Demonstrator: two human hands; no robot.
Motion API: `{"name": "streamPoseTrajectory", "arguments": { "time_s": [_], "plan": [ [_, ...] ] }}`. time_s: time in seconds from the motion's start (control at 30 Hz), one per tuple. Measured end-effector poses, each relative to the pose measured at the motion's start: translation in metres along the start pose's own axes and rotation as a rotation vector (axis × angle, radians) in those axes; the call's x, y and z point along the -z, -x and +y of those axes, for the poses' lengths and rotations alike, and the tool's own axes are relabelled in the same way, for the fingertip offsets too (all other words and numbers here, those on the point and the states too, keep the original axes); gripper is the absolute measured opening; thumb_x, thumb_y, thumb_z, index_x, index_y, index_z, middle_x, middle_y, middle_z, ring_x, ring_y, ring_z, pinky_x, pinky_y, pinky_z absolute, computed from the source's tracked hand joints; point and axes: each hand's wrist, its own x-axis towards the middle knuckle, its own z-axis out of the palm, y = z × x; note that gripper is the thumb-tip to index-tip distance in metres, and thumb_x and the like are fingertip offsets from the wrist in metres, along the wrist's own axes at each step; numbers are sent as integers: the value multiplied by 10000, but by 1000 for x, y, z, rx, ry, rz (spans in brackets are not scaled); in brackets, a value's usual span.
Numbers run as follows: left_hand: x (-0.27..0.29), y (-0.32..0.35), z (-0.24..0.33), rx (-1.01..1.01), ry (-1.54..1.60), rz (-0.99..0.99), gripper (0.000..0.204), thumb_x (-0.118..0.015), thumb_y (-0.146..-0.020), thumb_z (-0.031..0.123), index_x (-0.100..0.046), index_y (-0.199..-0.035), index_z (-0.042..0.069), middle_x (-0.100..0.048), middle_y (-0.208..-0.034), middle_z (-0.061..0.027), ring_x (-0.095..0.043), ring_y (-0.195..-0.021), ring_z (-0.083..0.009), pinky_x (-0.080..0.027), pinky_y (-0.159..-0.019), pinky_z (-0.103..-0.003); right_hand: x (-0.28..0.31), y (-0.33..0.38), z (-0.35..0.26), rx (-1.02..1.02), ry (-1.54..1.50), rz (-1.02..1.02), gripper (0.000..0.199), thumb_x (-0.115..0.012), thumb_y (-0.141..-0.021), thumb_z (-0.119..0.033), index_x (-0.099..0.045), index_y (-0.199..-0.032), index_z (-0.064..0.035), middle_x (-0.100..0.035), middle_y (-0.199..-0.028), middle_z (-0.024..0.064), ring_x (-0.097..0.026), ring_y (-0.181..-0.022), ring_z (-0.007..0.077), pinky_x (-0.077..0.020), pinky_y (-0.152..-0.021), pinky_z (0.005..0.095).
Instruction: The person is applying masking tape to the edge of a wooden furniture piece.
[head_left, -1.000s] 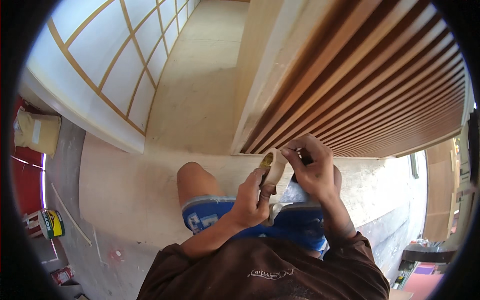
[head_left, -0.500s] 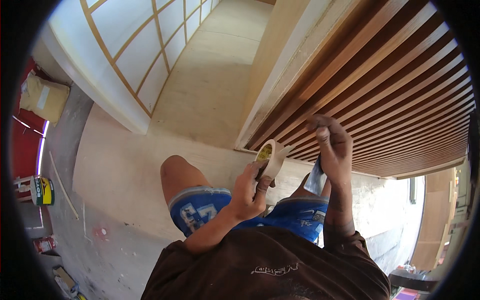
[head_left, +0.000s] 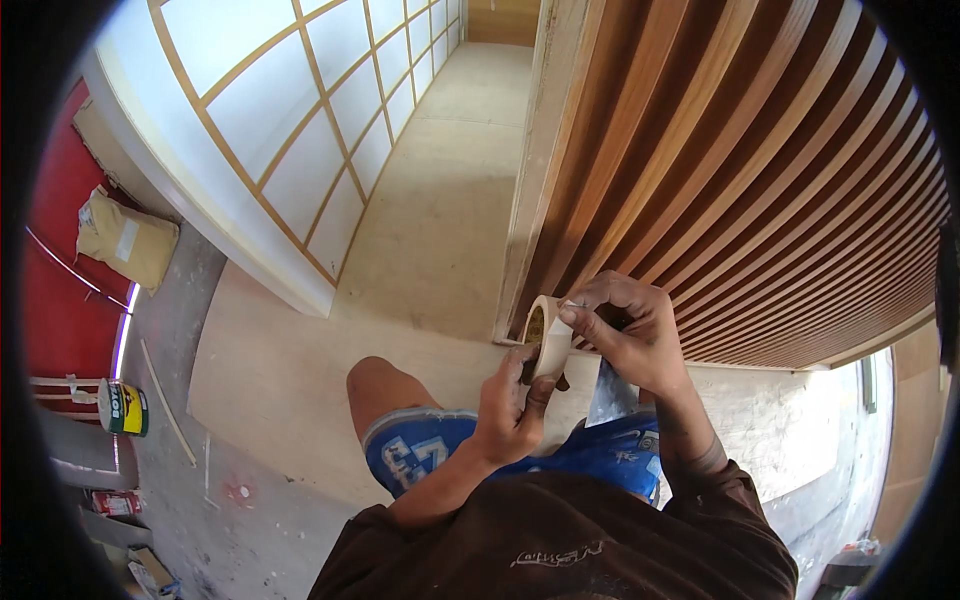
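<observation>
My left hand (head_left: 508,405) is closed around a roll of masking tape (head_left: 553,358), its fingers partly inside the ring. The cream roll stands on edge above my lap, level with my knees. My right hand (head_left: 638,330) pinches the loose end of the tape between thumb and fingertip at the top of the roll. The same hand also keeps hold of a putty knife (head_left: 608,398), whose wide metal blade hangs below the palm. Its handle is hidden in my fingers.
A brown slatted wood wall (head_left: 760,190) rises close on the right. On the left stands a white gridded panel (head_left: 290,120). A plywood sheet (head_left: 290,380) covers the floor. A paint can (head_left: 122,407), a tan sack (head_left: 128,238) and a thin strip (head_left: 168,400) lie farther left.
My right hand has come down and left from beside the slats to the roll, and now pinches the tape end. The putty knife moved with it. The view has shifted slightly.
</observation>
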Motion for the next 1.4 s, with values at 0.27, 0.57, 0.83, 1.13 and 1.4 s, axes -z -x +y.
{"name": "streamPoseTrajectory", "arguments": {
  "time_s": [0.27,0.57,0.83,1.13,1.4],
  "plan": [
    [0,-6,1,6,-171,100,262,-680,-1014,208,-642,-1144,-17,-740,-870,-150,-691,-704,-184,-536,-680,-321,1,-11,-22,211,244,69,147,-779,-864,-80,-791,-980,9,-746,-887,145,-720,-776,216,-563,-696,337],
    [-9,-20,38,120,121,97,320,-583,-1076,249,-663,-993,-49,-716,-742,-92,-692,-724,-107,-537,-648,-262,20,-26,-101,448,355,162,97,-743,-854,4,-754,-949,22,-728,-884,155,-732,-770,241,-564,-664,332],
    [-43,3,-29,272,42,34,321,-616,-1058,233,-696,-882,-23,-663,-622,-63,-651,-589,-100,-509,-536,-282,98,-91,-203,903,483,687,135,-721,-951,-83,-753,-1044,9,-710,-870,43,-621,-736,59,-497,-632,223],
    [-40,18,-43,207,136,173,382,-598,-1073,260,-644,-802,-5,-608,-631,-29,-565,-583,-91,-444,-543,-268,88,-152,-235,1033,815,633,253,-726,-943,-226,-770,-1096,-28,-712,-756,151,-679,-646,242,-547,-665,354],
    [-25,5,-31,231,146,240,394,-596,-1075,270,-618,-779,11,-565,-603,-14,-535,-543,-89,-433,-519,-270,83,-157,-252,932,913,722,277,-739,-910,-220,-763,-1113,-33,-757,-908,205,-745,-835,363,-583,-755,427]
  ]
}}
